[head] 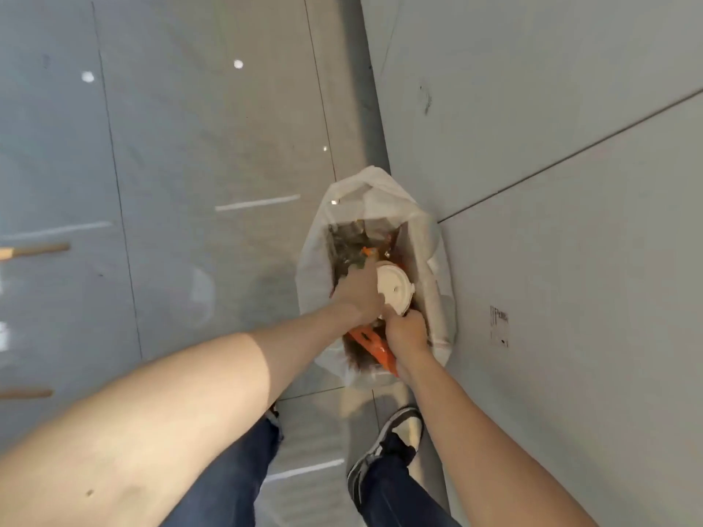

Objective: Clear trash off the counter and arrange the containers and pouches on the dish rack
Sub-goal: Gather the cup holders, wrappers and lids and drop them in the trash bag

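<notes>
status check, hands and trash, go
Left hand and right hand both down in the white trash bag, on a white lidded cup. Orange wrapper already inside. Grip unclear. Nothing blocking.

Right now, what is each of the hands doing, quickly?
Left hand: down in the trash bag, against the white lid; grip cannot be told.
Right hand: closed at the lid's near edge; whether it holds the lid is unclear.

We note a white bin bag (431,237), mouth open, standing on the floor just beside the wall. Inside: a round white lidded cup (395,289) on top, tilted; an orange wrapper (374,346) at the near rim; dark, unclear litter behind.
</notes>
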